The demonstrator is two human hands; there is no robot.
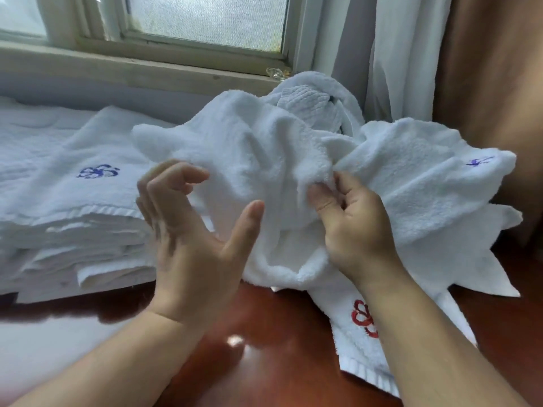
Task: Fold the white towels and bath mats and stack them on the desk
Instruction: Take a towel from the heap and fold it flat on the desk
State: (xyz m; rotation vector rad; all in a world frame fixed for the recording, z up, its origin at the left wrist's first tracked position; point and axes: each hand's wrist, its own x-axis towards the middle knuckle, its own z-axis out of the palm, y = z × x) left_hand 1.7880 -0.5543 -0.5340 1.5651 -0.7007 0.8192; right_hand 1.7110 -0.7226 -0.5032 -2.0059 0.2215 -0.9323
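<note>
Head view: right hand fingers pinch a fold of the crumpled towel, heaped just beyond them on the surface. Left hand, fingers loosely spread and empty, hovers beside the towel's left edge, nearer the folded stack.

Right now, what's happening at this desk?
A person is working through a heap of unfolded white towels on a reddish wooden desk under a window. The right hand pinches a fold of the crumpled towel on top, while the left hand hovers open beside it, holding nothing. A stack of folded towels sits to the left, and a towel with a red emblem lies flat beneath the heap.
</note>
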